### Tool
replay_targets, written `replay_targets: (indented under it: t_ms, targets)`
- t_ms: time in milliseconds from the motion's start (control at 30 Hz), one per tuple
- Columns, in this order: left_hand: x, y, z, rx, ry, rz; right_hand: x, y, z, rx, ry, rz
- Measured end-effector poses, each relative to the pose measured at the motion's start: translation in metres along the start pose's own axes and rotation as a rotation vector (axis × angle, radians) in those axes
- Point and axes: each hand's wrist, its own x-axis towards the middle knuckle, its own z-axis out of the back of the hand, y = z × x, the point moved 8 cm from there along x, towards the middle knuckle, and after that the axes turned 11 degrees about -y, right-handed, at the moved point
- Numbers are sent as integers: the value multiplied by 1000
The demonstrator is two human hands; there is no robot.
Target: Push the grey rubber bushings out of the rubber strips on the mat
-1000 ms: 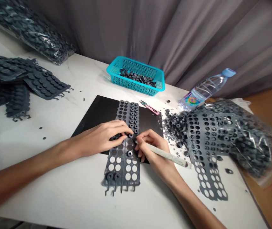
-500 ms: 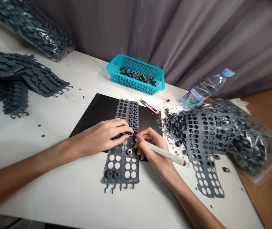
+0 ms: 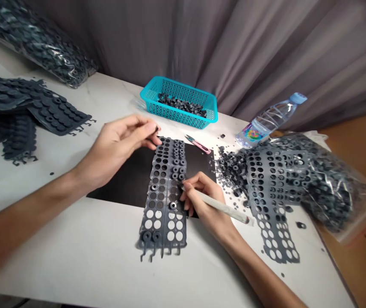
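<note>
A grey rubber sheet (image 3: 165, 201) full of punched holes, with a few small rings still in it, lies lengthwise on a black mat (image 3: 131, 175). My right hand (image 3: 202, 201) rests on the sheet's right edge, fingers closed around a pale stick tool (image 3: 221, 208) whose tip touches the sheet. My left hand (image 3: 119, 143) hovers above the mat's left side, raised off the sheet, with fingertips pinched together; whatever sits between them is too small to name.
A teal basket (image 3: 170, 112) holding black rings stands behind the mat. Pink snips (image 3: 199, 145) lie beside it. Emptied perforated sheets (image 3: 273, 201), loose rings and a plastic bag (image 3: 330, 188) fill the right; a water bottle (image 3: 266, 117) lies behind. Unpunched sheets (image 3: 25, 111) are stacked at left.
My left hand has lifted off the sheet and moved up and to the left, fingers pinched. The right hand with the stick has stayed in place.
</note>
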Motion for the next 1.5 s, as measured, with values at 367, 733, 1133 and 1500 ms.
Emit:
replay_targets:
  t_ms: [367, 733, 1133, 1500]
  targets:
    - [-43, 67, -24, -82, 373, 586, 22, -1, 54, 8, -272, 95]
    - [-56, 72, -33, -119, 464, 710, 15, -2, 39, -81, -181, 111]
    - [-66, 68, -40, -180, 498, 771, 17, 0, 38, -113, -177, 108]
    - [-67, 63, -40, -169, 512, 764, 17, -3, 38, -137, -173, 103]
